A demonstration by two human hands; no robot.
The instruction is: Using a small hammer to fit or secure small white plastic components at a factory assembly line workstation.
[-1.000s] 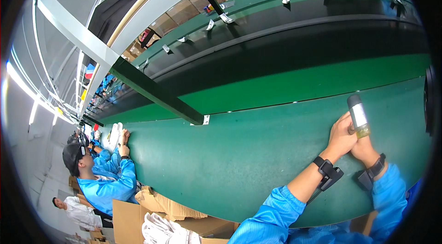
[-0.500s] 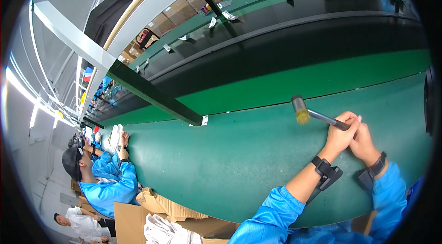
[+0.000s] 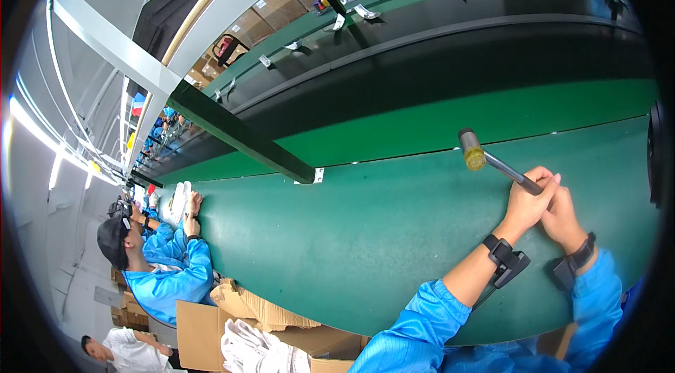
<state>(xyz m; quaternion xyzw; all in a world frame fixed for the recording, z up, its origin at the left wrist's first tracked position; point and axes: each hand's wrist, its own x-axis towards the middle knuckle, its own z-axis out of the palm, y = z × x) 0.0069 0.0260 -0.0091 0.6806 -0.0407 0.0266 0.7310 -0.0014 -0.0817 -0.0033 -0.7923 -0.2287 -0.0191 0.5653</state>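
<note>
Head view: mallet with grey-and-yellow cylindrical head and dark shaft (image 3: 500, 164) is gripped near its end by bare left hand (image 3: 526, 203), held over green worktop (image 3: 351, 246). Bare right hand (image 3: 560, 215) is pressed against left; its grip can't be told.

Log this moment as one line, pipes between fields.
left hand: gripping grey-headed, yellow-faced mallet by dark handle | right hand: touching left hand | around: flat green worktable, brown cardboard box with white cloth

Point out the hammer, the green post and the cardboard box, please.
Hammer (image 3: 503, 165), head view: on its handle.
Green post (image 3: 242, 134), head view: on its middle.
Cardboard box (image 3: 199, 336), head view: on its left flap.
</note>
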